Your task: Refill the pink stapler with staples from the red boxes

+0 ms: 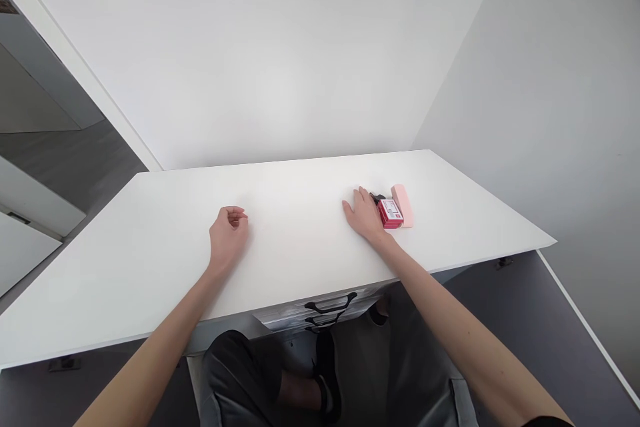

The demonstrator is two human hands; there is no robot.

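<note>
My left hand (229, 232) rests on the left half of the white tabletop (295, 233), its fingers curled in with nothing visible in them. To the right, my right hand (365, 215) lies palm down with the fingers stretched out. Right beside it is a red box with a white label (391, 211), perhaps more than one stacked. A small black object (379, 197), partly hidden, shows between the hand and the box; its kind cannot be made out. Along the box's right side lies a long pink case (403, 205).
White wall (280, 60) stands behind the table, and a grey wall (550, 100) is at the right. Below the front edge are drawers with black handles (331, 305), near my legs. A doorway opens at the left.
</note>
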